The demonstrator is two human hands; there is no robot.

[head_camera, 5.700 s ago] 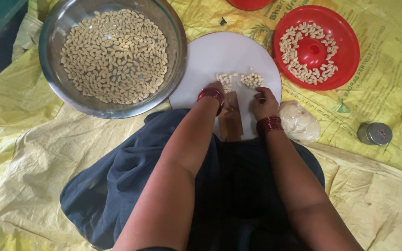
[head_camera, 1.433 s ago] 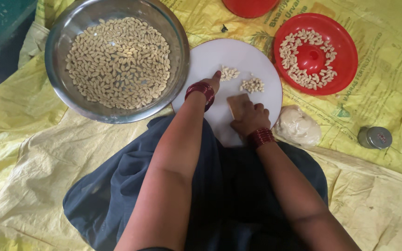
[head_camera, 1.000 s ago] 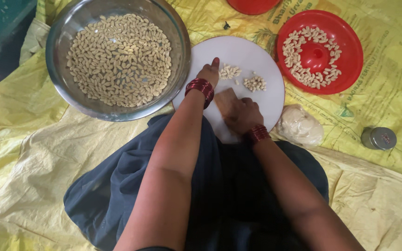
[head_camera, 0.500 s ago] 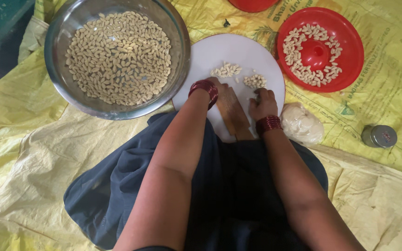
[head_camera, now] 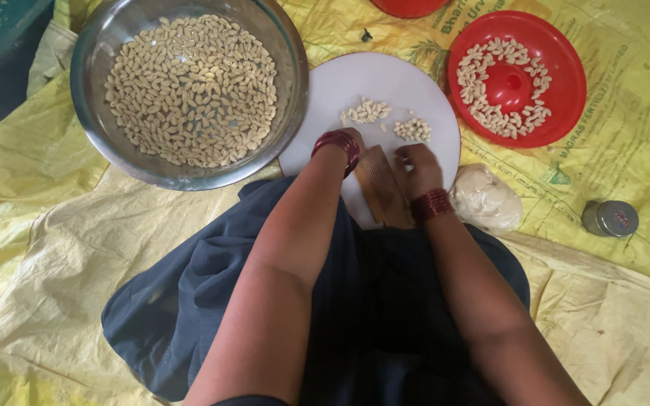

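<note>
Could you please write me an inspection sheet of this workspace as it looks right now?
Surface: crinkled yellow plastic sheet on the floor.
Job's things: round white board with two small heaps of shaped pieces; ridged wooden tool; steel bowl full of pieces; red plate with a ring of pieces; dough lump.
Clutter: small metal tin.
Hands: left hand and right hand at the wooden tool; fingers mostly hidden.
Cables: nothing seen.
Surroundings: dark blue garment over the lap.

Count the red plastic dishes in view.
2. One round red plastic dish ringed with small pale pieces lies right of the white round board; another red dish is cut off at the top edge.
</note>
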